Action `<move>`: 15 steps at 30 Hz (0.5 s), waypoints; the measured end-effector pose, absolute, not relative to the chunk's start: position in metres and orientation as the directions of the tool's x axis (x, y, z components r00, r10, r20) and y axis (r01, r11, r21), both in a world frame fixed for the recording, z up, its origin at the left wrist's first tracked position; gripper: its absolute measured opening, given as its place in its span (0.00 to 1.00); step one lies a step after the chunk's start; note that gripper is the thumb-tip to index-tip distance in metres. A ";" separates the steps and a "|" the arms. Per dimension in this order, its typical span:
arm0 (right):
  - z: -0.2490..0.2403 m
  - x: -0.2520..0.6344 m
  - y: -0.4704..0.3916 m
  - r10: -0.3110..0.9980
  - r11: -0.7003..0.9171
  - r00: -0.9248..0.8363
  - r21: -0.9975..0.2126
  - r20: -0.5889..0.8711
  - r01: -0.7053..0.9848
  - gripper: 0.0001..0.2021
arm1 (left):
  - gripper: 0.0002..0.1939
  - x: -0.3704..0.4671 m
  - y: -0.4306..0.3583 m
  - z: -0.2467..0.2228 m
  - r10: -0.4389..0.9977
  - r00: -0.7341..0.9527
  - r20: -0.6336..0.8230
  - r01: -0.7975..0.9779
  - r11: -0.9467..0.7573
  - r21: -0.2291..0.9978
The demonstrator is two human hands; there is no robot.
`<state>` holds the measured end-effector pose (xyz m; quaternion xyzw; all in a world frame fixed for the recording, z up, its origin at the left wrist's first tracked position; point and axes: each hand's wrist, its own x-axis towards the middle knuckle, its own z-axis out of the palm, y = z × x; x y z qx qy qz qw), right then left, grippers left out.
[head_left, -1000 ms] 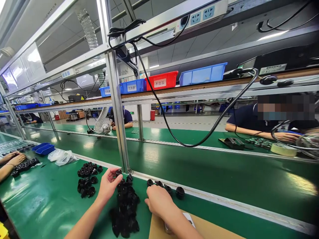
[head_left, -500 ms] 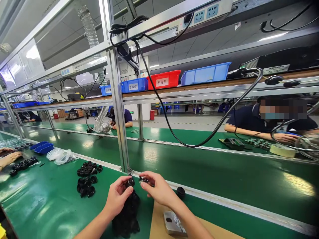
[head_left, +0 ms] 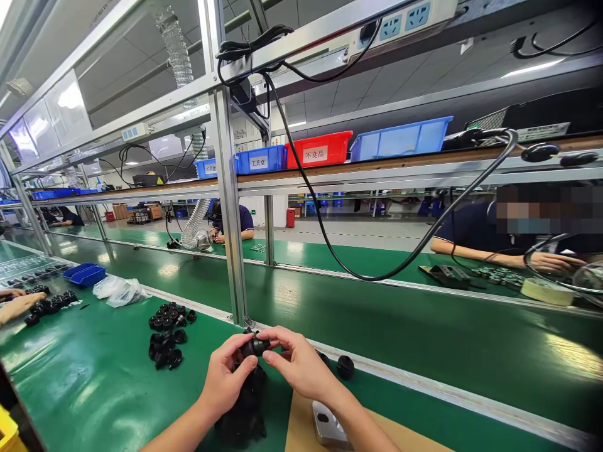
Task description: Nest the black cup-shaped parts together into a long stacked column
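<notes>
My left hand (head_left: 228, 370) is closed around a black cylindrical part (head_left: 255, 347), with thumb and fingers on its left end. Against the right end of that part, the fingers of my right hand (head_left: 296, 363) are closed; what piece they pinch there is mostly hidden. Below my left hand lies a dark heap (head_left: 242, 411), perhaps a black bag, its contents unclear. Several black round parts (head_left: 166, 333) sit in a loose pile to the left. Beyond my right wrist a single black round part (head_left: 345, 367) rests near the bench rail.
A metal block (head_left: 327, 424) with a hole lies on brown board (head_left: 301, 417) under my right forearm. Clear plastic bags (head_left: 121, 290) and blue trays (head_left: 85, 274) stand left. An upright post (head_left: 230, 220) rises ahead; a black cable (head_left: 325, 245) hangs down. Co-workers' hands (head_left: 21, 304) work at far left.
My right hand has moved left to meet my left hand, and the pieces they held apart now touch end to end. The view has shifted slightly.
</notes>
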<state>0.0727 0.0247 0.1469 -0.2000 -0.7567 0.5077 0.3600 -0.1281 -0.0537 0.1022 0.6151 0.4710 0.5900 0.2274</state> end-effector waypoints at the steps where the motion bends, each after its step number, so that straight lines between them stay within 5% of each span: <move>1: 0.149 0.073 0.024 0.670 0.417 -0.661 -0.908 0.340 -0.044 0.17 | 0.20 -0.128 -0.054 0.103 0.845 -0.140 0.516 0.327 -0.452 0.830; 15: 0.154 0.079 0.020 0.567 0.673 -0.711 -0.732 0.415 0.110 0.14 | 0.17 -0.127 -0.057 0.106 0.846 -0.105 0.523 0.431 -0.435 0.791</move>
